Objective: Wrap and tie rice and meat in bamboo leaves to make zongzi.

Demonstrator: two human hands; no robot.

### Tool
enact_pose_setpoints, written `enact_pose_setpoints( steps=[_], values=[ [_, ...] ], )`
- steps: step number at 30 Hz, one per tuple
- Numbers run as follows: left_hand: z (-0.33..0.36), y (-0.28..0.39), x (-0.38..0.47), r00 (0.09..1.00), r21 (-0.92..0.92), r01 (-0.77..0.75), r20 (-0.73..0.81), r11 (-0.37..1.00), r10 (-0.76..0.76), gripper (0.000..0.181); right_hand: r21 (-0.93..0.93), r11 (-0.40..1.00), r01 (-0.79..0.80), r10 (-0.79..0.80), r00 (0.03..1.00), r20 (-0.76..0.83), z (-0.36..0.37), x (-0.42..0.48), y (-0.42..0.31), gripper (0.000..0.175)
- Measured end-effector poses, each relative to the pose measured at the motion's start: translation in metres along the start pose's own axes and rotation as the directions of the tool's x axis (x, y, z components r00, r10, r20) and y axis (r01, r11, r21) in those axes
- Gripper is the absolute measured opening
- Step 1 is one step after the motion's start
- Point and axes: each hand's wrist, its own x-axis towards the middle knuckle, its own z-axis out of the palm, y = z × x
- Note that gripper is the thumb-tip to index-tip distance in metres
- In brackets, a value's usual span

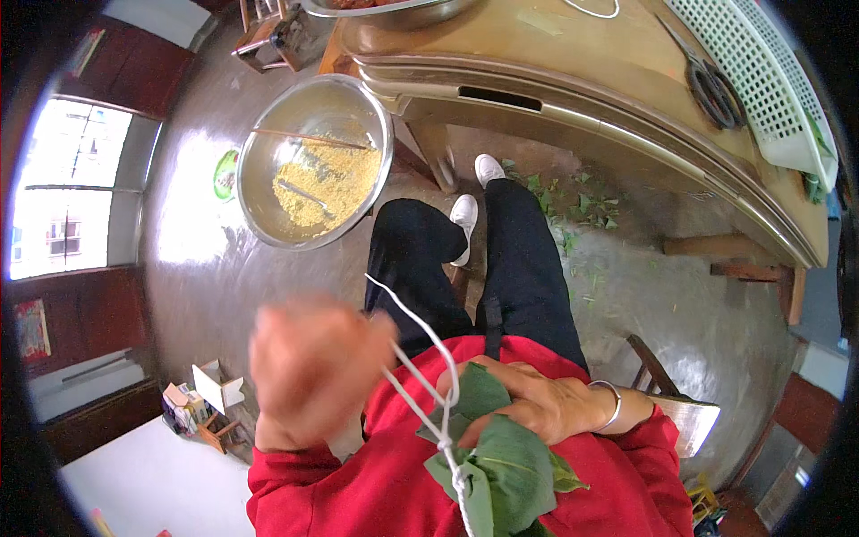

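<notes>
My left hand [322,362], blurred by motion, is closed on lengths of white string [413,379]. The string runs taut to a knot beside a bundle of broad green leaves [517,463], held in front of the red top. Another loose end of it curves up over the dark trousers. My right hand [537,399], with a silver bangle at the wrist, grips the folded leaves. Whatever is inside the leaves is hidden. Below the knot, a thicker twisted part of the string continues down to the picture's bottom edge.
A steel basin [315,231] of yellow grain with a chopstick and a spoon stands left of the knees. Scissors [715,90] and a pale green plastic basket [785,121] lie on the table [604,67]. Leaf scraps [584,201] litter the floor. A stool [691,419] stands at right.
</notes>
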Motion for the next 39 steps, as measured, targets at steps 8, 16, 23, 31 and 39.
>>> enact_pose_setpoints(
  steps=[8,16,23,31,39],
  values=[
    [0.024,-0.116,-0.078,0.83,0.034,0.557,-0.016,0.83,-0.557,0.014,0.107,0.991,-0.079,0.06,0.983,0.174,0.002,0.03,-0.007,0.034],
    [-0.012,-0.114,-0.22,0.476,0.384,0.686,0.405,0.618,-0.78,0.012,0.109,0.991,0.076,-0.109,0.937,0.332,0.016,0.058,-0.004,0.028],
    [-0.013,-0.139,-0.242,0.358,0.605,0.637,0.315,0.477,-0.879,0.02,0.087,0.982,0.168,-0.189,0.901,0.39,0.02,0.072,-0.016,0.027],
    [-0.052,-0.02,-0.058,0.602,-0.621,0.777,0.689,0.098,-0.403,0.054,-0.045,0.978,0.202,-0.198,0.976,0.088,0.019,0.071,-0.009,0.029],
    [-0.014,-0.043,-0.018,0.889,-0.831,0.452,0.449,0.324,-0.089,0.024,-0.07,0.979,0.193,-0.2,0.974,-0.105,0.02,0.05,-0.004,0.032]
  ],
)
